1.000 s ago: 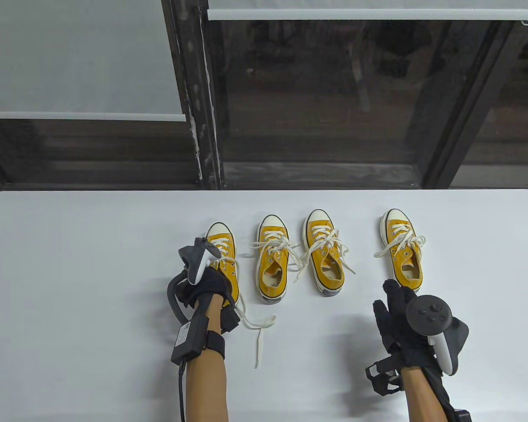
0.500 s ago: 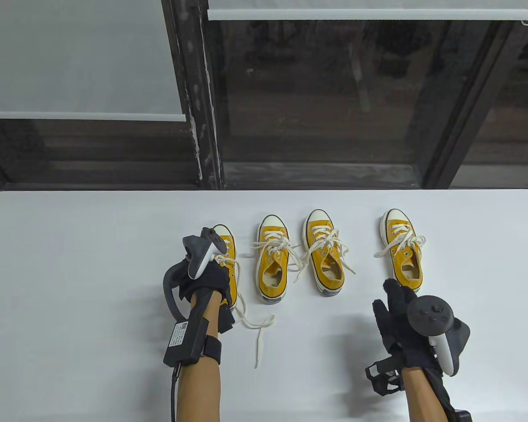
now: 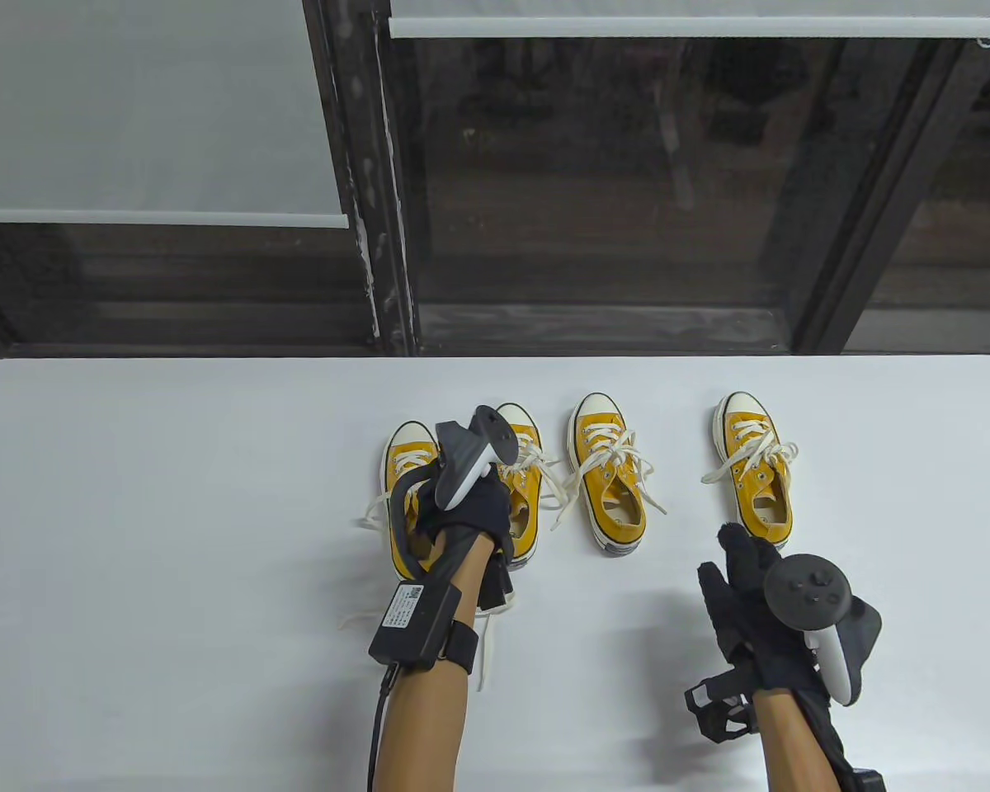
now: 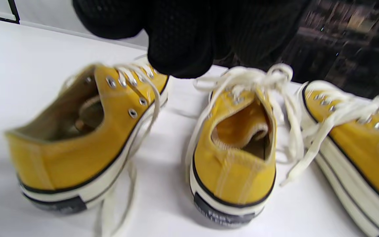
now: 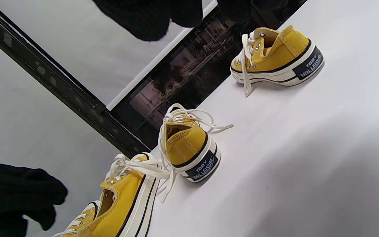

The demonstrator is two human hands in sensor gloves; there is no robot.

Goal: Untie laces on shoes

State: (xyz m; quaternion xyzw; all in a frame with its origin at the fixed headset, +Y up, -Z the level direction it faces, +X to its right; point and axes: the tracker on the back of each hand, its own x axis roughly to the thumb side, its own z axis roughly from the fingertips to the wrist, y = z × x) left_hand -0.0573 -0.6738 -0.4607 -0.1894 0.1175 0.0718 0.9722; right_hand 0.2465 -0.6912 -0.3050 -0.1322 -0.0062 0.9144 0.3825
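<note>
- Four yellow shoes in a row on the white table (image 3: 173, 511), toes pointing away from the person.
- Shoe 1 (image 3: 404, 470), far left: laces undone, loose ends (image 3: 485, 652) trailing on the table towards the person and off its left side. In the left wrist view the lace hangs down its side past the sole, no bow.
- Shoe 2 (image 3: 521, 495): just beside shoe 1, partly hidden under the left hand. Bow (image 4: 268, 77) tied, seen in the left wrist view.
- Shoe 3 (image 3: 606, 474): near shoe 2, bow tied, loops spread over both sides.
- Shoe 4 (image 3: 755, 466), far right: well apart from shoe 3, bow tied, one end lying out to its left on the table.
- Left hand (image 3: 474, 516): above shoes 1 and 2, over the gap between them and shoe 2's opening. Fingers (image 4: 179, 49) point down close above shoe 2's laces. Can't tell whether they pinch a lace or touch it; wrist view is blurred and the fingertips hide any contact.
- Right hand (image 3: 747, 594): near the table's front edge, just behind shoe 4's heel. Fingers straight and relaxed, spread a little, nothing in them, not touching the shoe.
- Trackers on the backs of both hands, cable running down the left forearm.
- Dark window frame (image 3: 371, 190) and white blinds behind the table.
</note>
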